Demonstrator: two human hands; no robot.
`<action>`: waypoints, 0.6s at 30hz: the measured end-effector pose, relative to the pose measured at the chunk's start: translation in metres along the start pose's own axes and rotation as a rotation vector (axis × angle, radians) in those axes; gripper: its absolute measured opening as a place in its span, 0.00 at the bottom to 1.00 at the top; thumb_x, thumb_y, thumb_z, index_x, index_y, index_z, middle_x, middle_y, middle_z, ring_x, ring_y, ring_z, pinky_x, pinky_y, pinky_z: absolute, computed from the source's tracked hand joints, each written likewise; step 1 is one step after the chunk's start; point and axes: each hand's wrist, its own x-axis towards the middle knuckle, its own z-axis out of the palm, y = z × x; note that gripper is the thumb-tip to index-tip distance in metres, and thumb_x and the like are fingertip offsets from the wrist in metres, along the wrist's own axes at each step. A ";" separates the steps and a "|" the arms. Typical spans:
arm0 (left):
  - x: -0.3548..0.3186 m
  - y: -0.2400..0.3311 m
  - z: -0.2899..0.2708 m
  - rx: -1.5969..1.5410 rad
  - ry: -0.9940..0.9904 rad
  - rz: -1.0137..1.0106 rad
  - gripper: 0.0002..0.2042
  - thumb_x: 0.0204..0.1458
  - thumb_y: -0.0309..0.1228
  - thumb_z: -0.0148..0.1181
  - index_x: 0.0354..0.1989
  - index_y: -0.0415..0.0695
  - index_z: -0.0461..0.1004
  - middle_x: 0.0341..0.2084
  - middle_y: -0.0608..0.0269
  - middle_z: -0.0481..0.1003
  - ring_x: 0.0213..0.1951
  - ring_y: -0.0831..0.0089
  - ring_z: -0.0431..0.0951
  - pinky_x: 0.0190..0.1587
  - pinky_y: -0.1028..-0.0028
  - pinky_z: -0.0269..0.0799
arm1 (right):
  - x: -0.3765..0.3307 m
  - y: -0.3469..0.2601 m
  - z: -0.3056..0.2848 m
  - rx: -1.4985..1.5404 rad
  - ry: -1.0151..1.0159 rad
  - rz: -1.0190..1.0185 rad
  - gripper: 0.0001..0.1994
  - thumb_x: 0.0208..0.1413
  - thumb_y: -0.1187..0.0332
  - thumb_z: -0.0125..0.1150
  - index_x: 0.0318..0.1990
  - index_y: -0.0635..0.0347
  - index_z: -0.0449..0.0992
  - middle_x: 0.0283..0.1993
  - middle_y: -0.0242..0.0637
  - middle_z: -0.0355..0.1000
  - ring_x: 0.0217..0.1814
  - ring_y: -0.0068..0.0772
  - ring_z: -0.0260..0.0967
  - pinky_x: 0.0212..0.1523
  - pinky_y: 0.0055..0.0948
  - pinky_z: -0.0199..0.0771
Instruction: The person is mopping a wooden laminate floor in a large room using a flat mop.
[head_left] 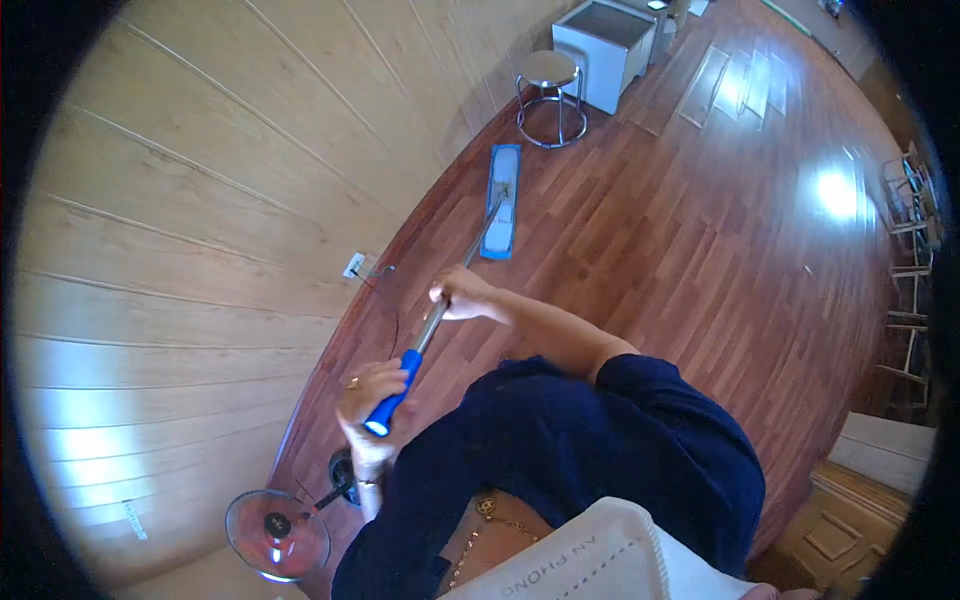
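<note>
Blue handle (388, 408) grasped in our left hand (368, 393), pole (432, 326) gripped by our right hand (463, 290), centre-left; we should guide the mop head (503, 232), upper centre, flat alongside the wall (250, 190).

The camera rides on the head of this person (560, 325), the left of a side-by-side pair, and tips steeply down past the dark shirt (570, 430) to the floor (700, 260). The shirt looms close at the bottom; the left hand (372, 393) and right hand (464, 290) sit left of the middle. Over there the wall (230, 200) fills the left side, and the stool (548, 68) stands well off near the top. The fisheye curves straight edges; its corners go black.
</note>
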 end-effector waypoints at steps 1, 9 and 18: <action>0.003 -0.005 -0.015 -0.009 0.020 0.018 0.13 0.43 0.39 0.68 0.25 0.41 0.75 0.28 0.55 0.79 0.38 0.58 0.80 0.45 0.61 0.71 | 0.005 -0.014 0.002 0.021 -0.095 0.151 0.22 0.41 0.54 0.68 0.13 0.56 0.62 0.14 0.43 0.61 0.21 0.54 0.62 0.23 0.46 0.60; 0.016 -0.047 -0.059 -0.262 0.234 0.049 0.20 0.45 0.46 0.67 0.23 0.40 0.71 0.22 0.57 0.74 0.30 0.61 0.76 0.40 0.61 0.71 | 0.037 -0.056 -0.008 -0.083 -0.245 0.329 0.09 0.34 0.63 0.59 0.16 0.55 0.67 0.17 0.44 0.66 0.24 0.55 0.68 0.24 0.50 0.63; 0.050 -0.096 0.038 -0.308 0.025 0.099 0.13 0.46 0.37 0.67 0.23 0.42 0.72 0.26 0.57 0.75 0.33 0.64 0.77 0.36 0.69 0.71 | -0.016 0.048 -0.056 -0.198 -0.207 0.429 0.07 0.37 0.63 0.60 0.19 0.53 0.71 0.20 0.44 0.69 0.28 0.55 0.69 0.29 0.49 0.66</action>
